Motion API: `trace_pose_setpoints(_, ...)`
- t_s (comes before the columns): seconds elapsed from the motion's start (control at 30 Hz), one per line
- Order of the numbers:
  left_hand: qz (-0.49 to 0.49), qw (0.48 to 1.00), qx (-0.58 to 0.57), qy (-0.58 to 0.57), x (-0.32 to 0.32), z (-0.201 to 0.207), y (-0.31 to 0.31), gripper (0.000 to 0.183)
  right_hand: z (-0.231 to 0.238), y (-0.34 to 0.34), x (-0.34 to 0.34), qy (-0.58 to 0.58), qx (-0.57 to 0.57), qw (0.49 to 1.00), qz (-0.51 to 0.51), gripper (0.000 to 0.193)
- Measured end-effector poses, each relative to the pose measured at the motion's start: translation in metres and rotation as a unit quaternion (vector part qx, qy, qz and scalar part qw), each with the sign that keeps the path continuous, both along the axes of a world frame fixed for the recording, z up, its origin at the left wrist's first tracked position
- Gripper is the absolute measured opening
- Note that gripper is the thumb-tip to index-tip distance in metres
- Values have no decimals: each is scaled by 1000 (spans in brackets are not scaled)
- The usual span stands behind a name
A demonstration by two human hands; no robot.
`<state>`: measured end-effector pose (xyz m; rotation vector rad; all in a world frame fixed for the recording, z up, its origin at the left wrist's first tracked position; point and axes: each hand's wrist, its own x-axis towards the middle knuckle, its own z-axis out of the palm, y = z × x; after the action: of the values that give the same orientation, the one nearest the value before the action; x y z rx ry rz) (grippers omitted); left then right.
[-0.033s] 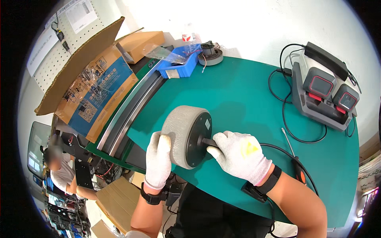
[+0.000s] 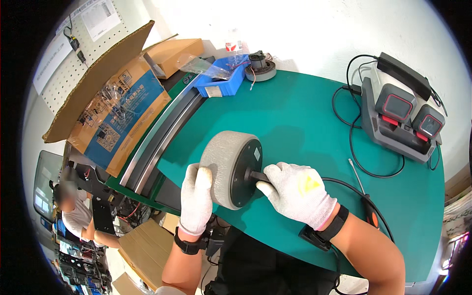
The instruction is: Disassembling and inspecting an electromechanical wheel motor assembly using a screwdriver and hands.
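Observation:
A hub motor wheel with a grey tyre and black side plate stands on its tread at the table's near edge, its black axle turned toward the right. My left hand, in a white glove, grips the tyre at its near left side. The gloved fingers of my right hand are closed round the axle end, which they partly hide. A black cable runs from behind my right hand to the right. Beyond that wrist lies a screwdriver with a black and orange handle.
On the green table, a battery charger with two batteries stands at the right. A blue bin and another wheel motor sit at the back. At the left are metal rails, an open carton and a seated person.

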<state>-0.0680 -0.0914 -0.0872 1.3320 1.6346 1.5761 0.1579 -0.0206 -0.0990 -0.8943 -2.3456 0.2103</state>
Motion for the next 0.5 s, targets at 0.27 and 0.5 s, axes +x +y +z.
trace_pose_setpoints(0.27, 52, 995, 10, 87, 42, 2, -18, 75, 24, 7, 19, -93, -65, 994, 2, 25)
trace_pose_setpoints(0.5, 12, 943, 134, 305, 74, -4, -14, 105, 15, 20, 46, -146, -147, 978, 21, 30)
